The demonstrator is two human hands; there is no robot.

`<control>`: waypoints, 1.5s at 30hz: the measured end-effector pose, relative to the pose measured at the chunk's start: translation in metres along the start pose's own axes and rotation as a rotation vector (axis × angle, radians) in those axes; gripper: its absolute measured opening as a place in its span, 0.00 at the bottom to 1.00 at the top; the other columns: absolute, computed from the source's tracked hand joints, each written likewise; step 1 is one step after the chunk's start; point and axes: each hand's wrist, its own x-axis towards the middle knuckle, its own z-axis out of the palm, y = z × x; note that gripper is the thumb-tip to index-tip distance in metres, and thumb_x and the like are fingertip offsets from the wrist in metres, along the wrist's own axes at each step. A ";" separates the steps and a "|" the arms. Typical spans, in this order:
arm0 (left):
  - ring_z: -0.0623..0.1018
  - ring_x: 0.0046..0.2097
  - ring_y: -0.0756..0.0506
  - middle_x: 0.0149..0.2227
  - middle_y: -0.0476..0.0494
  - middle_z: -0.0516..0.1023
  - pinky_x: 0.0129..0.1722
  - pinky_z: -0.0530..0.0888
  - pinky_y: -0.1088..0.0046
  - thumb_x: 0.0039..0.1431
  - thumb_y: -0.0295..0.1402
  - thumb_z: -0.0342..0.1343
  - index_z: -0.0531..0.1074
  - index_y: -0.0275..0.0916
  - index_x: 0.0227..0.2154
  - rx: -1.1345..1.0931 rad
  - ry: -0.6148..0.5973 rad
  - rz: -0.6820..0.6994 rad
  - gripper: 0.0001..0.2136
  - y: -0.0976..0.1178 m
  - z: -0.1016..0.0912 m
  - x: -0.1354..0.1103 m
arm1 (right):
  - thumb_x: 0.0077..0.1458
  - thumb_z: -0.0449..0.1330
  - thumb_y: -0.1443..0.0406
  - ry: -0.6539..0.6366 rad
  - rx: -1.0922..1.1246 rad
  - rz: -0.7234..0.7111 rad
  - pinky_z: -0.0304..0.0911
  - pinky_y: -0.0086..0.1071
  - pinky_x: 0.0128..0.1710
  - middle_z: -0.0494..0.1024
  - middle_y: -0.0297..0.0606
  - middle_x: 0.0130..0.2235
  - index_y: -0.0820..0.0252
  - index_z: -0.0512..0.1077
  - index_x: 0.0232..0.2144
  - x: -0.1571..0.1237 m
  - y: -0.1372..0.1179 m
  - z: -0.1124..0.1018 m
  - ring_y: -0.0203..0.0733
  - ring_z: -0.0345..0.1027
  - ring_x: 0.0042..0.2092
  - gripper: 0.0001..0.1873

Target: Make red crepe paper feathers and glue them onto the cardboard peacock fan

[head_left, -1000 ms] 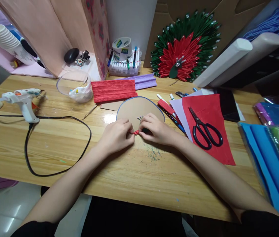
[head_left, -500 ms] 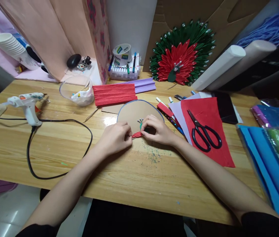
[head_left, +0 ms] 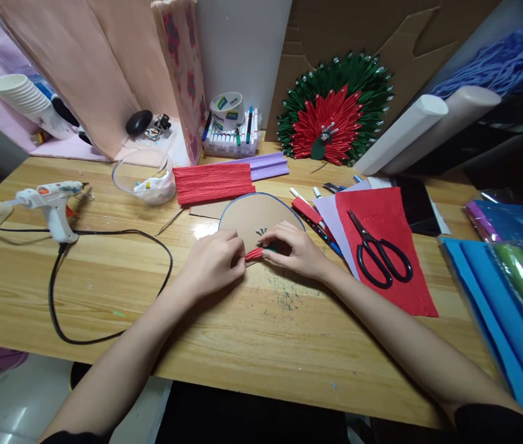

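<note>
A small folded piece of red crepe paper (head_left: 254, 254) lies at the near edge of a cardboard disc (head_left: 256, 211) outlined in blue. My left hand (head_left: 214, 259) is closed, pinching the left end of the red piece between thumb and fingers. My right hand (head_left: 295, 248) pinches its right end, fingers curled over the disc. Small silvery-tipped spikes (head_left: 261, 230) and a bit of green show just beside the right fingers; the rest of that piece is hidden. Black-handled scissors (head_left: 378, 256) rest on red paper (head_left: 413, 280) to the right.
A white glue gun (head_left: 55, 206) with a looping black cord (head_left: 169, 271) stands at left. Behind are a clear bowl (head_left: 144, 176), red crepe paper (head_left: 213, 182), a marker box (head_left: 231, 147) and a red-green peacock fan (head_left: 335, 117). Packaged coloured paper (head_left: 488, 290) lies at right.
The fingers of my right hand have lowered and flattened over the disc, covering more of the green bit. My left hand keeps its pinch. The whole view has shifted slightly.
</note>
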 end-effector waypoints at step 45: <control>0.74 0.27 0.48 0.27 0.42 0.78 0.25 0.66 0.75 0.52 0.41 0.53 0.75 0.35 0.28 -0.793 0.069 -0.493 0.13 0.014 0.032 -0.001 | 0.52 0.54 0.69 0.313 -0.092 0.242 0.62 0.42 0.43 0.70 0.41 0.38 0.59 0.66 0.36 0.004 0.008 -0.012 0.44 0.65 0.43 0.07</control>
